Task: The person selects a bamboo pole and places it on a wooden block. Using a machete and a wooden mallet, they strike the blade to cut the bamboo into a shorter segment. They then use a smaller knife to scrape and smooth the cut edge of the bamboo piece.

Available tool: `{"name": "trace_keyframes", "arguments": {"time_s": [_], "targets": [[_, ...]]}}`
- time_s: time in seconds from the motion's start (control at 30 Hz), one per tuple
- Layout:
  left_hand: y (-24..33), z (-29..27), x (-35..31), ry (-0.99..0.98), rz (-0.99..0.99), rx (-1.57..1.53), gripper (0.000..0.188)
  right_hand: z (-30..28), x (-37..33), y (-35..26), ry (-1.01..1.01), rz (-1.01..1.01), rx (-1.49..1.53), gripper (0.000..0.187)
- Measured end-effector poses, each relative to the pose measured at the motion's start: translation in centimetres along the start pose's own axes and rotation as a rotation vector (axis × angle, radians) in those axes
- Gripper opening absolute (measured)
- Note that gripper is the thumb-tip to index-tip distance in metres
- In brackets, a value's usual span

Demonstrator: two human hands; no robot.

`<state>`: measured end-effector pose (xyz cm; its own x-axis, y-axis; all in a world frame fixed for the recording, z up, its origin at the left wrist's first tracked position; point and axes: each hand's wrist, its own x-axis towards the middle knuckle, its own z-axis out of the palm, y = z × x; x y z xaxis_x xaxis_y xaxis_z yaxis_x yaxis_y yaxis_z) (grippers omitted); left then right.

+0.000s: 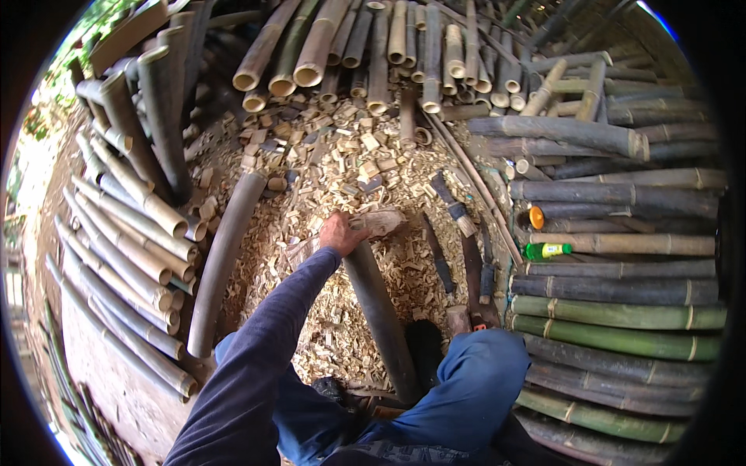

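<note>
"Where is the bamboo pole [377, 318]?"

"Between the person's knees, slanting away from the body, with its far end up at the wooden block [382, 223]. Whether it truly bears on the block, I can't tell."

"And the hands?"

"The left hand [342, 233] is wrapped round that far end, gripping it. The right hand is out of sight, so I can't tell what it is doing."

"Which step would you call this?"

"Setting and steadying the pole at the block, I'd judge."

"What does the next move call for?"

"A firm left grip, I think, so the round pole doesn't roll or slide. If a tool is wanted, the right hand would have to take it up, with the left kept well away from any edge."

"Is one near?"

"Yes, a long dark tool [437, 252] lies to the right, on the shavings [334, 326]."

"And farther out?"

"A loose pole [225, 264] on the left, then stacked bamboo [622, 245] along the right, with a green bottle [547, 250] among it."
</note>
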<state>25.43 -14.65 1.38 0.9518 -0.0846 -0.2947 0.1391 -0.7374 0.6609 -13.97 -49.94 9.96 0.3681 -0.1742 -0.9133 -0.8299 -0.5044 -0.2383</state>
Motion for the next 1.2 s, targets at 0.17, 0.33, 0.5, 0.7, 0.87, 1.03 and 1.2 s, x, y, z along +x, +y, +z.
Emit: {"name": "trace_keyframes", "arguments": {"time_s": [0.17,0.33,0.5,0.7,0.87,1.03,1.2], "targets": [[-0.6,-0.1,0.3,0.011,0.006,-0.057,0.066,1.8,-1.7,-1.1,-0.08,0.018,0.021,0.072],[-0.2,0.0,0.1,0.009,0.001,-0.058,0.063,2.8,-2.6,-1.7,-0.142,0.041,0.028,0.068],[-0.8,0.2,0.2,0.032,0.029,-0.078,0.06,3.0,-2.6,-2.8,-0.205,0.045,0.014,0.065],[-0.3,1.2,-0.3,0.168,0.055,-0.212,0.046,0.9,-1.2,-3.7,-0.239,0.054,-0.022,0.062],[-0.6,1.8,-1.3,0.378,0.02,-0.246,0.047,-0.5,1.2,-3.4,-0.36,0.061,-0.077,0.059],[-0.6,-0.7,-0.4,0.188,-0.097,-0.338,0.044,-1.1,2.8,-4.2,-0.587,0.055,-0.146,0.056],[-2.5,-7.0,-1.7,0.133,-0.077,-0.538,0.041,-3.0,6.6,-9.3,-0.931,-0.03,-0.24,0.053]]}}
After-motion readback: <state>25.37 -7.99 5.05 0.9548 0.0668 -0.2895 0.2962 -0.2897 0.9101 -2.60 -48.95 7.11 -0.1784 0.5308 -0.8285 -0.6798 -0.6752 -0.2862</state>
